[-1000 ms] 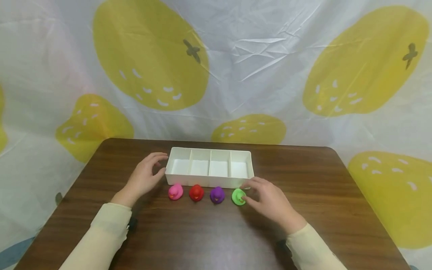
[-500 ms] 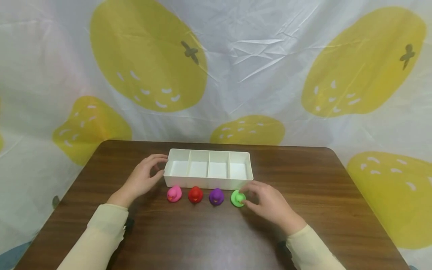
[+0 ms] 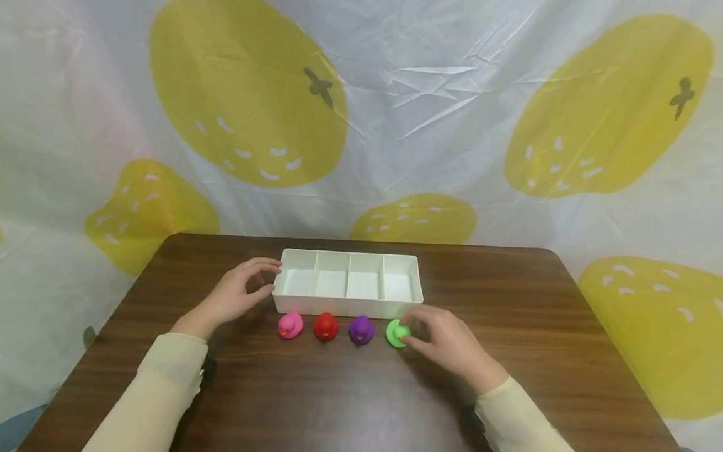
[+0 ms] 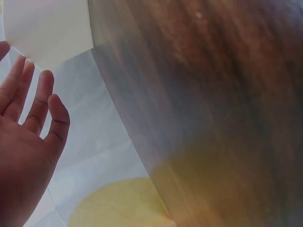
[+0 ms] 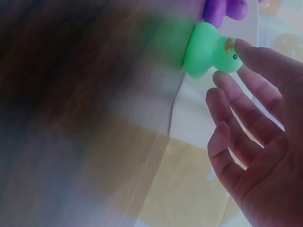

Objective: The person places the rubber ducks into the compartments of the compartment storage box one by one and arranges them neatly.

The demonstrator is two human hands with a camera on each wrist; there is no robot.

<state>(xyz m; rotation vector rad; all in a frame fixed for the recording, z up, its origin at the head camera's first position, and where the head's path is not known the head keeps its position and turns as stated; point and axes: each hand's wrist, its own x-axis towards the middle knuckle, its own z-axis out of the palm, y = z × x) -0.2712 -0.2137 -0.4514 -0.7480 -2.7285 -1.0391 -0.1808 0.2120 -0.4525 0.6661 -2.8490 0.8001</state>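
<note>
A white tray [image 3: 347, 307] with several compartments stands on the table. At its left end is my left hand [image 3: 237, 292], fingers spread and fingertips touching or very near the end wall; the left wrist view shows the fingertips by the white wall [image 4: 52, 28]. In front of the tray, a row of toy ducks runs from pink [image 3: 290, 325] through red [image 3: 326, 327] and purple [image 3: 361, 330] to green [image 3: 395, 333]. My right hand [image 3: 449, 342] pinches the green duck's head between thumb and fingers. In the right wrist view the green duck [image 5: 201, 52] appears upright on the table.
The brown wooden table [image 3: 339, 402] ends just behind the tray. Beyond it hangs a white cloth [image 3: 429, 144] printed with large yellow fruit. In the right wrist view the purple duck [image 5: 215, 10] sits close beside the green one.
My right thumb and fingers have come in around the green duck's head, and the duck has turned slightly. My left hand stays at the tray's end. The head view has shifted a little.
</note>
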